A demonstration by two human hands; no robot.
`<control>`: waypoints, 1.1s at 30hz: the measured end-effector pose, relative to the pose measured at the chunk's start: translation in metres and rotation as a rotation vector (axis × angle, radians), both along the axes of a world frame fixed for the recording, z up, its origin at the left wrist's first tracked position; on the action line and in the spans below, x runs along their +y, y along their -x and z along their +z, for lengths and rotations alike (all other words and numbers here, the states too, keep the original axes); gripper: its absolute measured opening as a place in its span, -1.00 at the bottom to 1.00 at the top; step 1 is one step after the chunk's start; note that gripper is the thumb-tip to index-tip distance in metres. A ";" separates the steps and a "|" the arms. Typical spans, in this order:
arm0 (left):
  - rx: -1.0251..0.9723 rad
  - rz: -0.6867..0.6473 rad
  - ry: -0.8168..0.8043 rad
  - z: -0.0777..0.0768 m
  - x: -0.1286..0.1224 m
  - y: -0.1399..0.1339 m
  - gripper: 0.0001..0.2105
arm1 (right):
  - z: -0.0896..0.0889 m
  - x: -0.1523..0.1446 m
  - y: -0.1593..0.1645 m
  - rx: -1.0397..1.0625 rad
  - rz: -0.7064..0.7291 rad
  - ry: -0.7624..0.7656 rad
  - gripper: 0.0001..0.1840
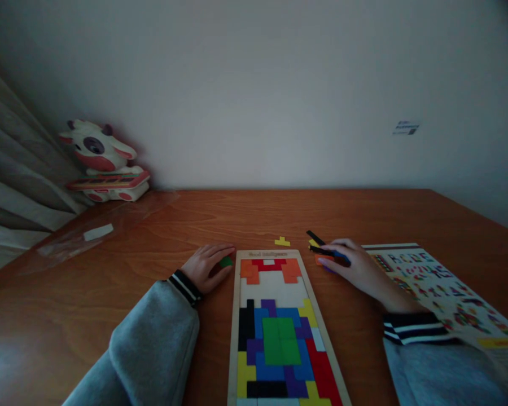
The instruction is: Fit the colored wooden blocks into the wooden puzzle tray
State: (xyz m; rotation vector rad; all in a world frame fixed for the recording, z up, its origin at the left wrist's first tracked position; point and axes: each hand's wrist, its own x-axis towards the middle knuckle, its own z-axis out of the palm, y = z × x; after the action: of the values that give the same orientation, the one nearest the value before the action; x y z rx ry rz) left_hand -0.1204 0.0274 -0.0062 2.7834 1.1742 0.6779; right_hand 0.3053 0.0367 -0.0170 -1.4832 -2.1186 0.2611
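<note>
Black bar-shaped flat puzzle piece [319,250] sits between thumb and fingers of the right hand [347,264], which is closed on it, at one o'clock from the centre of the pale wooden puzzle tray [235,327] on the brown wooden table [88,282]. Left hand [209,266] rests at ten o'clock over a green flat puzzle piece [226,261]; whether it grips cannot be told. Assessment: black piece probably light, stiff, smooth-faced, liable to slide, not fragile. Recommended hold: pinch across its long edges, near mid-length.
</note>
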 end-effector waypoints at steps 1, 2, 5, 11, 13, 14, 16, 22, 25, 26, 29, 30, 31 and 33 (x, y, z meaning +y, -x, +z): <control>-0.002 0.005 -0.004 -0.001 0.002 0.002 -0.59 | 0.000 0.000 0.001 0.007 -0.004 0.001 -0.57; -0.005 0.008 -0.007 -0.002 0.004 0.004 -0.60 | 0.000 0.001 0.001 0.015 -0.006 0.003 -0.59; -0.020 0.000 -0.006 -0.005 0.007 0.007 -0.63 | -0.001 0.002 0.002 0.046 -0.007 0.013 -0.65; -0.066 -0.001 -0.019 -0.004 0.007 0.003 -0.66 | 0.006 0.000 0.006 0.093 0.006 0.060 -0.76; -0.079 -0.003 -0.022 -0.003 0.007 0.002 -0.67 | 0.008 -0.001 0.007 0.071 0.034 0.052 -0.75; -0.085 -0.004 -0.023 -0.003 0.006 0.001 -0.68 | 0.009 -0.001 0.008 0.065 0.039 0.041 -0.75; -0.093 -0.006 -0.021 -0.002 0.006 0.001 -0.69 | 0.009 -0.001 0.008 0.073 0.018 0.018 -0.75; -0.054 0.039 -0.009 -0.005 0.006 0.001 -0.70 | 0.009 -0.004 0.011 0.144 -0.112 -0.057 -0.75; -0.029 0.071 -0.021 -0.005 0.006 0.001 -0.70 | 0.011 -0.006 0.018 0.155 -0.055 -0.049 -0.72; -0.027 0.073 -0.026 -0.005 0.006 0.000 -0.71 | 0.012 -0.007 0.021 0.146 -0.031 -0.051 -0.72; -0.027 0.061 -0.039 -0.003 0.005 -0.001 -0.72 | 0.013 -0.010 0.030 0.110 0.009 -0.083 -0.72; -0.026 0.054 -0.042 -0.003 0.004 -0.001 -0.72 | 0.014 -0.011 0.033 0.101 0.013 -0.097 -0.72; -0.022 0.047 -0.043 -0.002 0.003 -0.001 -0.70 | 0.014 -0.012 0.035 0.096 0.015 -0.110 -0.72; -0.007 0.040 -0.035 -0.002 0.002 -0.001 -0.65 | 0.014 -0.013 0.038 0.091 0.025 -0.131 -0.71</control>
State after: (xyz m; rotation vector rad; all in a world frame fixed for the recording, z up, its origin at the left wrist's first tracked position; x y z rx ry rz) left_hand -0.1192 0.0294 -0.0080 2.7907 1.2313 0.7185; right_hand 0.2676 0.0241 -0.0029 -1.3454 -2.0423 0.1911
